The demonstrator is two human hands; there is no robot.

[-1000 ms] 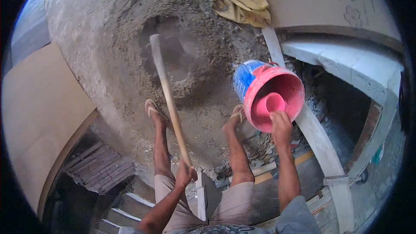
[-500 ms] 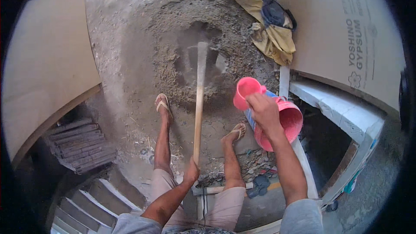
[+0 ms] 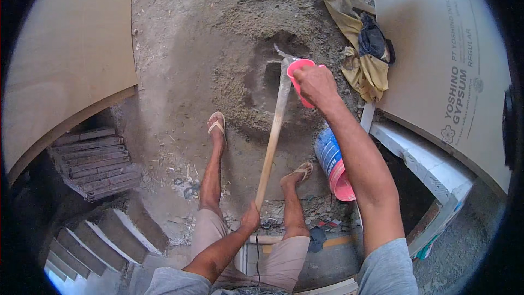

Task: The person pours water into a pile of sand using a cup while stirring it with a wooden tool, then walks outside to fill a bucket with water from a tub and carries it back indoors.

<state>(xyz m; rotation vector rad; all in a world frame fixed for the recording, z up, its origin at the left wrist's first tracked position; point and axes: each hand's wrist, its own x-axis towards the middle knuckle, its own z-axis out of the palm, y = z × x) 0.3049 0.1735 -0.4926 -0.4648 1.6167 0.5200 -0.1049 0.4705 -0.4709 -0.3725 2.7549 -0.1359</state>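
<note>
Liquid (image 3: 283, 52) streams off the lip of a tipped pink cup (image 3: 305, 98), out over the damp hollow (image 3: 260, 88) in the ring of wet sand (image 3: 232, 79). The right hand (image 3: 317, 84) is closed around the cup's handle side, arm stretched well forward. Lower down, the left hand (image 3: 250, 217) is clamped round the near end of a long wooden handle (image 3: 271, 136), whose far end slants into the hollow (its head is too hidden by the cup and murk to make out). Near the right foot (image 3: 298, 173) is a bucket (image 3: 327, 150), blue outside and pink within. A yellowish cloth (image 3: 371, 79) lies past the cup, on the right.

Wetting the sand seems the step in hand. As I judge it, the next move calls for a steady tilt above the hollow, with the handle held firm.
</note>
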